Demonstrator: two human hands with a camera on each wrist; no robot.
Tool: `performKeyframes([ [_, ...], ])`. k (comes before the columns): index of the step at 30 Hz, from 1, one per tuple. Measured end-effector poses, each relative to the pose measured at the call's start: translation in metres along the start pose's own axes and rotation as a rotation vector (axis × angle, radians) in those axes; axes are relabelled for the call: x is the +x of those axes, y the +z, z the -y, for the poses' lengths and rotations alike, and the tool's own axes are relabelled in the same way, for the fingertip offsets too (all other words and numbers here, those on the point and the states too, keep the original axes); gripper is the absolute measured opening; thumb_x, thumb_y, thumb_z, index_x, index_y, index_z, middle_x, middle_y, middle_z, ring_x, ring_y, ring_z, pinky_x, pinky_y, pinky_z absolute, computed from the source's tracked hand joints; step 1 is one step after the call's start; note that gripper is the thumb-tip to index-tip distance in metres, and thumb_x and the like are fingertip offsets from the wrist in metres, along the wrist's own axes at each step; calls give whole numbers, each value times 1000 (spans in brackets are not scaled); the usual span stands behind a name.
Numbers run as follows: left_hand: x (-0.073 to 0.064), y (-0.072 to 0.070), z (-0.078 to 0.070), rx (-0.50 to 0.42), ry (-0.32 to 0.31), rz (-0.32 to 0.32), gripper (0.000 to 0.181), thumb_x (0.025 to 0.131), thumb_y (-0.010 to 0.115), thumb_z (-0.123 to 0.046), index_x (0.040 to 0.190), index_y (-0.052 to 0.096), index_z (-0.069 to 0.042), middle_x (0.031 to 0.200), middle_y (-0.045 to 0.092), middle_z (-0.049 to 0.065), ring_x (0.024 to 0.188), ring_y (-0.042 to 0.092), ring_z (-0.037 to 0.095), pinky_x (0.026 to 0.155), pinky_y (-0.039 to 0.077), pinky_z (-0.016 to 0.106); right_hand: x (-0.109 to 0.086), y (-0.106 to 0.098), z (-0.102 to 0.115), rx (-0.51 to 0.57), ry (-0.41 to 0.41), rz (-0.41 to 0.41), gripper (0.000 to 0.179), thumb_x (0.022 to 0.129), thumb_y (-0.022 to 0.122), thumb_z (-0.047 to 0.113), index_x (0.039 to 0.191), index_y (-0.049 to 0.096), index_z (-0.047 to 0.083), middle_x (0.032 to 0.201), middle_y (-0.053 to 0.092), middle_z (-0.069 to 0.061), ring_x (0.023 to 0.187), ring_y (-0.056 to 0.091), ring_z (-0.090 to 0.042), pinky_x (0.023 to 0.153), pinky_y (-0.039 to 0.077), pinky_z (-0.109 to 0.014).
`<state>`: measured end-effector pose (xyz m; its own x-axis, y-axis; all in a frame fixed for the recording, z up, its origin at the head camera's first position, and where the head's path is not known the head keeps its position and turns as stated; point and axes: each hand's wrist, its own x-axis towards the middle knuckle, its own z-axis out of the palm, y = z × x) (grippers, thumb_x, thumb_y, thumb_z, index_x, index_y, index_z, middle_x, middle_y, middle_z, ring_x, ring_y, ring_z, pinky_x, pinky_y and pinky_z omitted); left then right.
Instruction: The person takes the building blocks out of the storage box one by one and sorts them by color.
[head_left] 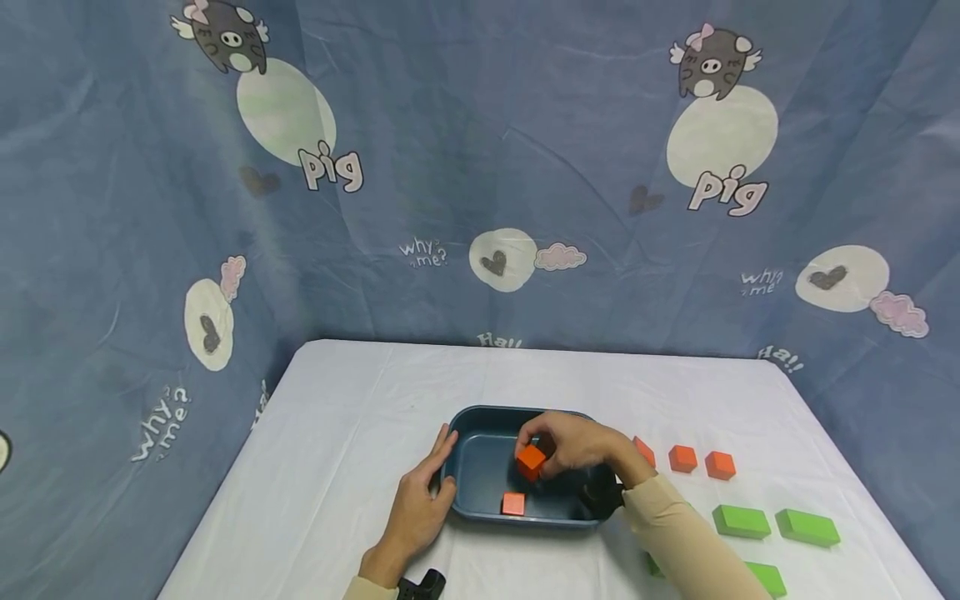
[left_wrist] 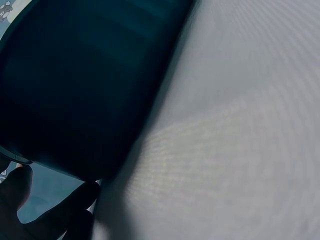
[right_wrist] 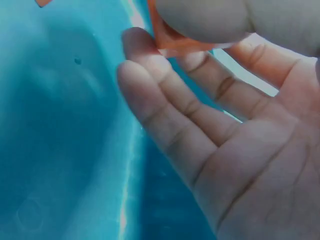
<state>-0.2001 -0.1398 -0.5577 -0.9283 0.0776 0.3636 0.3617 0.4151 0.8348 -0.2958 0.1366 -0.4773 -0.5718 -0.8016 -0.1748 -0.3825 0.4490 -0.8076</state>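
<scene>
My right hand (head_left: 576,440) is over a dark blue tray (head_left: 480,462), pinching an orange cube (head_left: 530,461) between thumb and fingers. In the right wrist view the same orange cube (right_wrist: 175,44) is partly covered by the thumb, while the other fingers (right_wrist: 150,97) extend beside it. A second orange cube (head_left: 513,503) lies on the tray floor by the near wall. My left hand (head_left: 417,506) rests at the tray's left end with its fingers fairly straight along the rim. The left wrist view has that hand's dark fingertips (left_wrist: 82,197) right at the tray wall (left_wrist: 90,95).
Right of the tray, orange cubes (head_left: 682,458) stand in a row on the white cloth (head_left: 360,417), one partly behind the right wrist. Several green blocks (head_left: 741,522) lie nearer, some partly hidden by the right sleeve (head_left: 686,533). A blue printed curtain (head_left: 420,167) surrounds the table.
</scene>
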Motion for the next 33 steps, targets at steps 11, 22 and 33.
performKeyframes([
  [11, -2, 3, -2, 25, -8, -18, 67, 85, 59, 3, 150, 51, -7, 159, 40, 9, 145, 37, 15, 113, 23, 14, -12, -8, -2, 46, -56, -129, 34, 80, 73, -7, 110, 71, 7, 98, 68, -1, 86, 67, -19, 83, 58, -33],
  [22, -3, 5, -3, 47, -51, -12, 69, 87, 58, 3, 153, 48, -13, 163, 31, -5, 146, 33, 14, 113, 19, 11, -34, -18, -5, 76, -6, -209, 34, 79, 74, -7, 109, 70, 10, 102, 67, -5, 85, 67, -22, 82, 57, -33],
  [33, -2, 5, -3, 42, -22, -13, 68, 86, 58, 4, 152, 48, -9, 162, 33, -6, 146, 34, 14, 113, 21, 11, -68, -34, -13, 48, 55, -279, 37, 80, 71, -7, 114, 69, 8, 104, 68, -6, 84, 68, -22, 82, 57, -33],
])
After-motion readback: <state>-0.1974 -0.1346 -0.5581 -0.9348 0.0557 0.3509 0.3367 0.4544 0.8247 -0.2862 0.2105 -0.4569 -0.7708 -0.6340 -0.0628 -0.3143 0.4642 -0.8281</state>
